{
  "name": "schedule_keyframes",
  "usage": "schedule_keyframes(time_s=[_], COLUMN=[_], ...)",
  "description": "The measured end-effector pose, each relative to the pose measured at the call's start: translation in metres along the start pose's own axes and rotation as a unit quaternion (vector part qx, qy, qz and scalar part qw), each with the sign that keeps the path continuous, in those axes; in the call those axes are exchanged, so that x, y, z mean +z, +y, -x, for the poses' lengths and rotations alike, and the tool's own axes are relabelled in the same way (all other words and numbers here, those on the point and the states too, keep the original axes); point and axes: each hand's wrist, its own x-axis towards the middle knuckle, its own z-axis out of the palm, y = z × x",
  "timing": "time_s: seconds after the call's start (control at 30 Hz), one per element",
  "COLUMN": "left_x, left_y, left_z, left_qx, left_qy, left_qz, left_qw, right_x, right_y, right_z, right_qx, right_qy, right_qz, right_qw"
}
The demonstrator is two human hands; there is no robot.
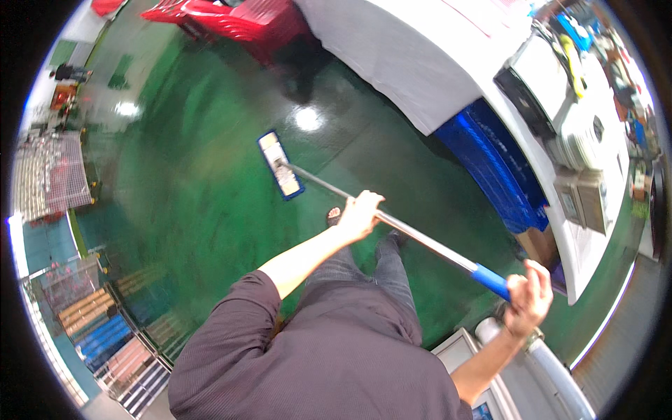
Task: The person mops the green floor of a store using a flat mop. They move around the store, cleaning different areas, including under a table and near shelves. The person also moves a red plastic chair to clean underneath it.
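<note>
A flat mop (289, 180) with a blue-edged, pale head lies against the green floor, left of the middle of the view. Its long metal pole (434, 245) slants down to the right and ends in a blue grip. My left hand (360, 215) is closed around the pole about midway along, just above my feet. At the upper end, my right hand (528, 297) is closed on the blue grip (491, 281), some of its fingers raised off it.
Red stacked plastic chairs (245, 21) stand at the far side. A table with a white cloth (392, 63) runs along the right, with blue crates (493, 164) under it and boxes on top. Wire racks (52, 171) line the left. A white cabinet (458, 352) stands close on my right.
</note>
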Motion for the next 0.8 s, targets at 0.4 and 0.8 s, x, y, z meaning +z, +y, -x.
schedule_keyframes(time_s=[0.4,0.8], left_x=[0.116,0.097], left_y=[0.158,0.152], left_z=[-0.15,-0.068], left_qx=[0.297,0.339], left_qy=[-0.027,-0.04], left_qz=[0.076,0.127], left_qw=[0.951,0.931], right_x=[-0.119,-0.092], right_y=[-0.027,-0.042], right_z=[0.078,0.183], right_qx=[-0.108,-0.126], right_qy=[0.34,0.216], right_qz=[0.053,0.032], right_qw=[0.933,0.968])
